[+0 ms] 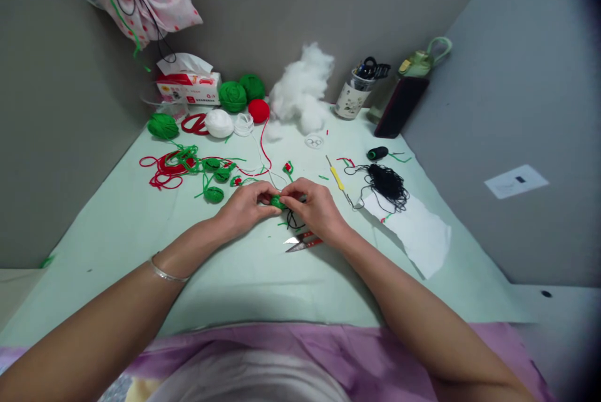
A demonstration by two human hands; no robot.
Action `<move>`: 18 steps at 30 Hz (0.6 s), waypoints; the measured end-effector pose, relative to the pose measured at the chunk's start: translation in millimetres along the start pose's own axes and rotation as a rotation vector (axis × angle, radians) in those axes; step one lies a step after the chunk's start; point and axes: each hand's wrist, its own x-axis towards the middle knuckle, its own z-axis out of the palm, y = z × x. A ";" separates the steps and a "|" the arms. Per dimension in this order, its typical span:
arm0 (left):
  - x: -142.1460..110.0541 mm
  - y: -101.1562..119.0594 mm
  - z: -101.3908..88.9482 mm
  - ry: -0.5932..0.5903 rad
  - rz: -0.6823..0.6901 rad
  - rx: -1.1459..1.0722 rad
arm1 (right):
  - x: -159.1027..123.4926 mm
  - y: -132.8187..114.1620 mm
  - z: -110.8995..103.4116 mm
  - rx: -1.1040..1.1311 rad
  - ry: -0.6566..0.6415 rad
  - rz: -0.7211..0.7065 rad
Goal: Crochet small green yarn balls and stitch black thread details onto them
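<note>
A small green crocheted ball (277, 202) sits between my two hands over the middle of the table. My left hand (248, 205) pinches it from the left, thumb and fingers closed on it. From the right, my right hand (312, 205) holds it with the fingertips pressed together; their exact grip is partly hidden. Thread snips (300, 243) with red handles lie just under my right hand, beside a loop of black yarn (295, 220). Several green crocheted balls (214, 194) rest to the left, and small red-and-green crocheted pieces (288, 168) lie just beyond my hands.
Green yarn balls (233, 96), a red yarn ball (258, 111), a white yarn ball (218, 123) and white stuffing (303, 89) line the back. A yellow-handled crochet hook (337, 178), tangled black yarn (387, 186) and torn white paper (417, 236) lie right. A bottle (416, 64) stands back right.
</note>
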 end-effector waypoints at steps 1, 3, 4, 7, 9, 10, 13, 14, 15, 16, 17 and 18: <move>0.0 0.0 0.0 -0.002 0.001 0.001 | 0.3 -0.2 -0.1 -0.031 -0.013 -0.017; 0.1 -0.2 0.3 -0.006 0.002 0.006 | 0.4 -0.1 0.2 -0.090 -0.043 -0.049; 0.1 -0.4 0.6 -0.006 0.002 0.011 | 0.1 0.3 0.6 -0.107 -0.057 -0.058; 0.0 -1.5 1.7 -0.004 0.009 0.032 | -1.3 3.0 1.9 -0.090 -0.073 -0.042; -0.3 -2.0 2.5 -0.004 0.015 0.045 | -2.5 5.4 2.6 -0.064 -0.062 -0.026; -0.5 -2.0 2.8 -0.004 0.017 0.049 | -3.0 6.4 2.9 -0.054 -0.055 -0.027; -1.2 -0.4 2.7 -0.010 0.022 0.056 | -3.1 6.4 3.6 -0.019 -0.038 -0.040; -1.3 0.7 2.4 -0.013 0.023 0.057 | -2.7 4.9 3.5 0.005 -0.030 -0.044; -1.3 2.0 1.8 -0.019 0.024 0.053 | -2.1 2.6 2.8 0.036 -0.020 -0.051; -1.2 3.2 1.2 -0.021 0.027 0.041 | -1.3 -0.6 1.0 0.070 -0.007 -0.062; -1.0 4.3 0.5 -0.017 0.030 0.024 | -0.5 -4.4 -2.4 0.109 0.012 -0.077; -0.7 5.1 -0.3 -0.007 0.033 0.010 | 0.2 -8.7 -7.6 0.153 0.039 -0.094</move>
